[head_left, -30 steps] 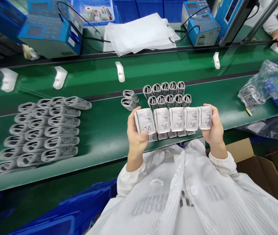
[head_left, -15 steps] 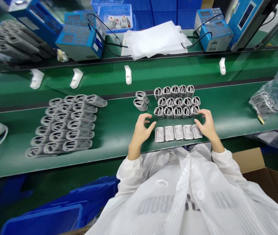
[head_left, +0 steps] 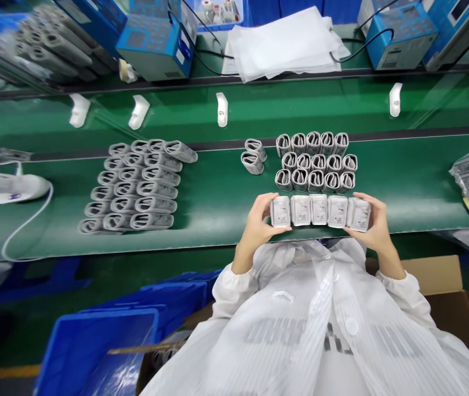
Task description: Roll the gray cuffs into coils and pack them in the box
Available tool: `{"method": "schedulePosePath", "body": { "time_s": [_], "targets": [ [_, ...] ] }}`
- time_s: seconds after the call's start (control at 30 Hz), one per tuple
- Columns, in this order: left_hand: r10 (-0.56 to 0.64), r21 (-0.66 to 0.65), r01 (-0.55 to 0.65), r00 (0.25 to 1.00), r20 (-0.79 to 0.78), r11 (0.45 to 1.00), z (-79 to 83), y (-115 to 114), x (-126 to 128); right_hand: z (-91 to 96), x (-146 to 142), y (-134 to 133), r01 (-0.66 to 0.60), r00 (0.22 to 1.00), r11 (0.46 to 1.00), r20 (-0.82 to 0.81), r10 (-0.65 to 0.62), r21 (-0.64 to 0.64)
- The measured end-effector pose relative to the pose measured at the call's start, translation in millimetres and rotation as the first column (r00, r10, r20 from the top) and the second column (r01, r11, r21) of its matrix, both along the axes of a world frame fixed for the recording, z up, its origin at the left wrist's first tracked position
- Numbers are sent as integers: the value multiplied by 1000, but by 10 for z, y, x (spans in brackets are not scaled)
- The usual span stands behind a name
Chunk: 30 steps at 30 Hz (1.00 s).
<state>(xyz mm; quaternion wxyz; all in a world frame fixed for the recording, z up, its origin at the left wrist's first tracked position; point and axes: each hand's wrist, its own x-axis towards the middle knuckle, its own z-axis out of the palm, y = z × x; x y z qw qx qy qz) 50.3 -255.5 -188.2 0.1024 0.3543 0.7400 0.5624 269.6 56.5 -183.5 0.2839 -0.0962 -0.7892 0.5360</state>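
Left hand [head_left: 264,217], right hand [head_left: 372,220] — gripping five folded cuffs [head_left: 319,209] between them — line-drawn labels [head_left: 337,212], writing too small to read

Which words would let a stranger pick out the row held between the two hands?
On the green conveyor belt, find the person's left hand and right hand at the near edge. Between them stand five pressed-together folded cuffs, showing white printed labels, while the block of cuffs just beyond shows grey rolled ends.
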Motion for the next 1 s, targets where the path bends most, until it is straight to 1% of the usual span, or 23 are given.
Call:
{"method": "schedulePosePath", "body": {
  "time_s": [0.1,0.2,0.3,0.4,0.57,0.87,1.0],
  "targets": [
    [30,97,-22,996,-79,995,201,65,32,233,-34,-13,52,995,997,-85,-56,-55],
    [65,197,-31,984,-163,980,390,121,72,370,-13,-16,69,987,994,-138,-81,-88],
    [75,252,-10,966,-249,968,550,156,105,394,27,5,56,981,994,-178,-71,-90],
    [77,237,7,936,-344,972,666,166,127,369,58,41,51,972,996,-224,-66,-73],
    [79,227,18,908,-412,974,752,164,150,379,79,47,33,959,997,-279,-51,-67],
    [75,208,25,885,-460,978,823,162,153,450,86,-7,12,957,995,-286,-42,-103],
    [82,206,17,883,-461,978,826,156,160,469,90,-24,8,951,993,-305,-43,-115]
  ]
}}
